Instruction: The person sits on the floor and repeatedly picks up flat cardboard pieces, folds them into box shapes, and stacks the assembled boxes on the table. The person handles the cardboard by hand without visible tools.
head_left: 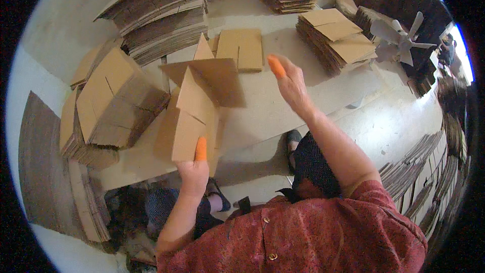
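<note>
Pale tabletop [268, 106] is loaded with cardboard stacks [336, 40], seemingly left unassembled; above it, crossed panels [193, 93], apparently already slotted, are pinched by left hand [193, 173]; right hand [291, 85] appears empty, finger spread unclear.

The bare left forearm [177, 217] reaches forward to the near edge of the desk [273, 114], where the left hand [193, 169] is closed in a grip, its orange-covered thumb [201, 149] laid straight and pointing away from the body. The right forearm [338, 146], bare below a short red sleeve [374, 197], slants inward across that same edge, and the right hand [290, 83] is free and loosely opened above the desk, a second orange cover [276, 65] on its thumb, the other fingers mostly hidden.
</note>
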Available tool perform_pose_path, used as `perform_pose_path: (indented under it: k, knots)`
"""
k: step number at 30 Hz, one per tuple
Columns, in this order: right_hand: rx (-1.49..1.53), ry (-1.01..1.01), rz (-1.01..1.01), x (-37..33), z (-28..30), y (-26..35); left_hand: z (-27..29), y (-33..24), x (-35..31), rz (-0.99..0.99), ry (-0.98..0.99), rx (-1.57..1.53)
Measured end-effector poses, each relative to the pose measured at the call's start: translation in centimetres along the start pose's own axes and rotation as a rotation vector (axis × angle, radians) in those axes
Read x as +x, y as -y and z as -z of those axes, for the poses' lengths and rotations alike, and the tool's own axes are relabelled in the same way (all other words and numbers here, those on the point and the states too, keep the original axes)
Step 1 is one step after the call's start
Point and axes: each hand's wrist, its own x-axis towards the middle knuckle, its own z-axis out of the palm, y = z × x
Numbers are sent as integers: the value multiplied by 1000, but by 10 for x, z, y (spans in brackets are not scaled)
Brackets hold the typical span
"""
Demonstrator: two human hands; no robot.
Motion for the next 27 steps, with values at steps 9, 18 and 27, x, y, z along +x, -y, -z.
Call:
perform_pose_path:
  k: [9,18,27]
  knots:
    - [-717,8,-233,98,-75,-75,5,15,1,-39,-11,-32]
    - [-542,-56,-341,118,-45,-107,15,28,2,-56,82,10]
    - [-603,30,-269,134,-3,-179,6,15,8,-95,81,-31]
